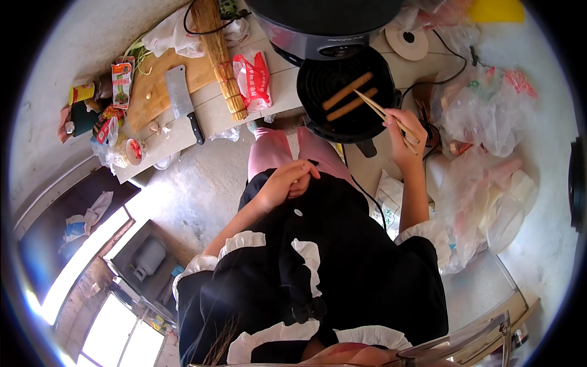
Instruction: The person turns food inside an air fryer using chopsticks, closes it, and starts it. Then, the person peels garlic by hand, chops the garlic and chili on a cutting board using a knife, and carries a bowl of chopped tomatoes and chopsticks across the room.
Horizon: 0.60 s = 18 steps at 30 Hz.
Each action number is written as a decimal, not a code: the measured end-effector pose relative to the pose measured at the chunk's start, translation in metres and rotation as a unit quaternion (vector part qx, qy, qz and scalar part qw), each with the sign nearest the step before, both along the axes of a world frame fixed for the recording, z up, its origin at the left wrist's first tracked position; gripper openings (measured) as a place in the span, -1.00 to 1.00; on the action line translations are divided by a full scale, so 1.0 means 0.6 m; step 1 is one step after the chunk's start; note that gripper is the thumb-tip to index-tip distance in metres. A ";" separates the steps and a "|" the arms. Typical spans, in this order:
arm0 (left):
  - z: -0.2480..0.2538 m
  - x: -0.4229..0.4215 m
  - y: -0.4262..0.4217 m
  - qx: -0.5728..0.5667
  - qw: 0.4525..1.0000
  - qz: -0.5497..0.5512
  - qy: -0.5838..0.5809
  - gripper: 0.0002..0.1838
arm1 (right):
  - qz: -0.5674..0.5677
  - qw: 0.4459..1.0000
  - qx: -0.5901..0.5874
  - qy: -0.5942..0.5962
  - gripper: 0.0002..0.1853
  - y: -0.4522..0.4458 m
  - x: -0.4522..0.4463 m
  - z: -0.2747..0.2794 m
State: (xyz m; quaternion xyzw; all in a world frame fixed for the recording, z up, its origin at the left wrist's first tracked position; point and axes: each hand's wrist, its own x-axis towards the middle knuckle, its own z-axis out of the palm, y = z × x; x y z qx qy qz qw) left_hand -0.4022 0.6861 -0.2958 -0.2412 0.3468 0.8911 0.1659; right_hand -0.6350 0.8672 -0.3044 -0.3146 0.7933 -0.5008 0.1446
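Note:
My right hand is closed around a pair of wooden chopsticks. Their tips reach over a round black air fryer basket, close to two long brown sausage-like sticks lying in it; I cannot tell whether they touch. The basket's short handle points toward me. My left hand rests in front of my waist against black clothing, its fingers curled and nothing visible in them. Behind the basket stands a black and grey appliance.
On the tiled counter to the left are a cleaver, a wooden board, a straw brush, a red-and-white bag and a small bowl. Plastic bags crowd the right side. A black cord hangs below the counter.

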 end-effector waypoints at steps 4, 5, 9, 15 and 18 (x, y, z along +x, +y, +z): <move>-0.001 -0.002 -0.001 -0.005 1.000 -0.015 0.002 -0.66 | -0.004 0.998 -0.028 -0.054 -0.83 0.002 0.004 -0.020; -0.001 -0.003 -0.002 -0.007 1.000 -0.022 0.004 -0.65 | -0.007 0.997 -0.042 -0.060 -0.83 0.000 0.007 -0.025; 0.003 -0.002 -0.010 -0.004 0.999 -0.032 0.012 -0.66 | -0.033 0.998 -0.048 -0.037 -0.82 0.006 0.022 -0.018; 0.003 -0.001 -0.025 0.005 0.998 -0.057 0.012 -0.68 | -0.142 0.975 -0.164 0.048 -0.79 0.067 0.062 0.059; 0.022 -0.014 -0.037 -0.035 0.987 -0.154 0.025 -0.62 | -0.097 0.954 -0.281 0.024 -0.80 0.070 0.106 0.100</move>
